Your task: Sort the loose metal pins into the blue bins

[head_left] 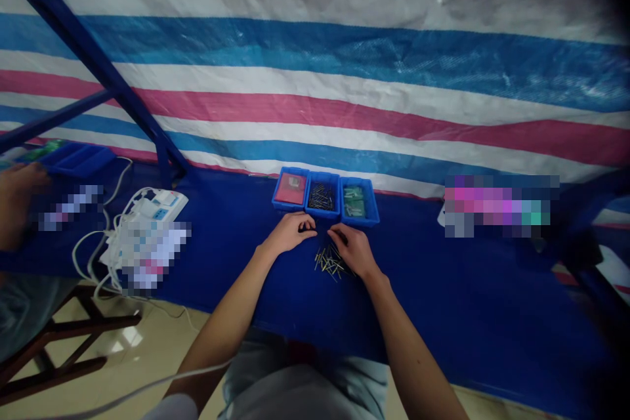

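Striped red, white and blue sheeting (315, 79) hangs behind a blue table (443, 302). At far left, a co-worker's blurred hand (20, 203) is near a blue tray (81, 159); next comes a white power strip (170, 205). Toward the middle, the left hand (293, 234) curls, thumb near fingers, before three blue bins (323, 213). Loose thin metal pieces (331, 264) lie between the hands, beside the right hand (355, 249), its fingertips narrowly bunched. Whether either hand grips anything, I cannot tell.
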A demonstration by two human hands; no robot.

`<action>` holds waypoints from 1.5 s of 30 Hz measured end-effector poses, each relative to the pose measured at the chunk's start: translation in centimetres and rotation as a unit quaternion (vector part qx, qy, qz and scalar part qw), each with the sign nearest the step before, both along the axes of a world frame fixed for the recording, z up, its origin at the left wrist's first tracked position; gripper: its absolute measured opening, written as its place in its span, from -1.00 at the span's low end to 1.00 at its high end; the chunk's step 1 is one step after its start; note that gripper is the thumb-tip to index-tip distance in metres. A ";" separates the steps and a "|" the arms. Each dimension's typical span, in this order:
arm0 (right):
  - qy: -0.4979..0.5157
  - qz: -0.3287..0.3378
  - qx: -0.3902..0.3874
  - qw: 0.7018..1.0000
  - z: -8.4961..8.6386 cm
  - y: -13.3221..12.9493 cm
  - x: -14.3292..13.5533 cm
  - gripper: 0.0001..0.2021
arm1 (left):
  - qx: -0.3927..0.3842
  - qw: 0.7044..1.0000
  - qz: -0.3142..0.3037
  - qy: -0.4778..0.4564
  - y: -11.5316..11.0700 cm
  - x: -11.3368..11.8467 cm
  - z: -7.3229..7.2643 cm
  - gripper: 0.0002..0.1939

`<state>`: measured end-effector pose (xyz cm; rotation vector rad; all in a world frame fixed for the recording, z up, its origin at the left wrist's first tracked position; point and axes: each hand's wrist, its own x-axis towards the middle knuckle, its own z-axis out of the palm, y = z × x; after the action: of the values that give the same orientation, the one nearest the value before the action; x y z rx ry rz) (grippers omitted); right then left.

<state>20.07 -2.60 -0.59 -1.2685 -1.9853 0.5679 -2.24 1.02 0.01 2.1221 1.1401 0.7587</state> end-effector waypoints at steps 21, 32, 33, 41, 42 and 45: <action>-0.012 -0.003 0.002 1.000 -0.5 0.2 0.0 -0.84 | 0.060 0.997 0.010 0.054 -0.6 0.6 0.8 -0.91; -0.008 0.005 0.021 1.000 -0.8 0.4 0.0 -0.81 | 0.083 0.994 -0.028 0.067 -1.4 1.3 1.3 -0.88; -0.003 0.007 0.021 1.000 -0.8 0.4 0.0 -0.81 | 0.083 0.994 -0.028 0.062 -1.4 1.4 1.4 -0.88; 0.017 0.012 0.019 1.000 -0.4 0.2 -0.1 -0.78 | 0.053 0.998 -0.028 0.032 -1.6 1.8 1.2 -0.86; 0.022 0.012 0.021 0.999 -0.3 0.2 -0.1 -0.77 | 0.049 0.998 -0.026 0.023 -1.5 1.7 1.2 -0.87; 0.040 0.009 0.026 0.999 -0.3 0.1 -0.1 -0.76 | 0.040 0.999 -0.011 -0.009 -1.3 1.7 1.0 -0.84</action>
<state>19.95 -2.48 -0.85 -1.1792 -1.9345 0.5647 -0.57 -0.27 1.04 2.1841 1.0923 0.8250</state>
